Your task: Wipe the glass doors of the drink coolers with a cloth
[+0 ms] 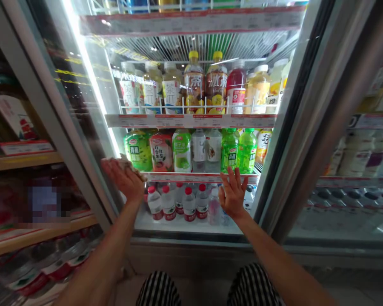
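One cloth (139,173) in play, held by the person's left hand (121,176) at the front of a lit drinks cooler (185,243). Step in hand, my read: cloth being worked or pressed on the glass pane (67,78); reflections suggest the pane sits between hands and bottles. Contact pressure can't be confirmed from this view. Any further cloth stroke calls for a flat palm, even pressure and the cloth kept under the fingertips, else bare skin drags on the glass. Left fingers: nearly straight, close together, aimed toward 10 o'clock, laid over the cloth; how far they curl round its far side, can't tell. Cloth is bunched, touching the hand, edge poking out past the palm toward 1 to 2 o'clock. Right hand (233,196): open, fingers spread and slightly bent, tips toward 12 o'clock, no object seen in it; looks braced on the pane, though touch is a guess. From there the cloth is well apart, between 9 and 10 o'clock. Green bottles (230,149) show at 12 o'clock of the right hand, red-capped water bottles (189,205) toward 9 o'clock, between the two hands.
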A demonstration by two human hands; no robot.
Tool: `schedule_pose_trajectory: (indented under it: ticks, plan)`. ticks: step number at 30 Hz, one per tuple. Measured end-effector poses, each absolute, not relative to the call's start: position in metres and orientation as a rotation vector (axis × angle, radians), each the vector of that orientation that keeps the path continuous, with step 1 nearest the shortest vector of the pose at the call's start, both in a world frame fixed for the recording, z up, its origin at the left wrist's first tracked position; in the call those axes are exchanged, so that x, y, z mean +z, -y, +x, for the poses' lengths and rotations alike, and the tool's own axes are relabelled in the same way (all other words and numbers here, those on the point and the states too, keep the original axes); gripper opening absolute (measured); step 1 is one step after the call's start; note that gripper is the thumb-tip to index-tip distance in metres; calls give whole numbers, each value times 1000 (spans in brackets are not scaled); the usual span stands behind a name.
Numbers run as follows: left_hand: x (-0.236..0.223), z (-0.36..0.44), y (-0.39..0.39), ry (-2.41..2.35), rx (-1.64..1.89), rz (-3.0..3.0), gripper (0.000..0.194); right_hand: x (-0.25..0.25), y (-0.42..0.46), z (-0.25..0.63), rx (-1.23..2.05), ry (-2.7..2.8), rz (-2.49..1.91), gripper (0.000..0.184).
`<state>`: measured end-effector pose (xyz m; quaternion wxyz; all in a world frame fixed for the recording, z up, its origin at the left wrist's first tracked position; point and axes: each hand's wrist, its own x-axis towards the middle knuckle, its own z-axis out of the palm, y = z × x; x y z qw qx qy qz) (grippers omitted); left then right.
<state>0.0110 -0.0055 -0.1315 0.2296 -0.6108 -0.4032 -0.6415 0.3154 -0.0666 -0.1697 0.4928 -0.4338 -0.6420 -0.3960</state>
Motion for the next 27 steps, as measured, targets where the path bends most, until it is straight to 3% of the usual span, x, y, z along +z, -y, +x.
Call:
schedule_pose_trajectory:
  ticks: [3, 9, 14, 16, 22, 24, 27]
  plan:
    - [-125, 39, 11, 1045, -1768, -1516, 52, -168, 68, 314, -950, 1555, -1048, 58]
    - [-119, 91, 22, 567, -1181, -1902, 47, -165, 76, 322, -951, 1619, -1040, 58]
    - [-105, 45, 9, 1050, -1782, -1400, 48, -160, 86, 326, -908, 1646, -1020, 62]
    - [-105, 61, 13, 1057, -1806, -1382, 48, -158, 87, 325, -887, 1626, -1013, 62]
    - [-123, 126, 28, 485, -1066, -1934, 40, -155, 85, 330, -885, 1592, -1009, 59]
    - [-119, 105, 22, 587, -1186, -1841, 40, -156, 85, 336, -872, 1597, -1021, 60]
    - [-105, 67, 12, 900, -1668, -1521, 44, -156, 89, 343, -852, 1610, -1027, 60]
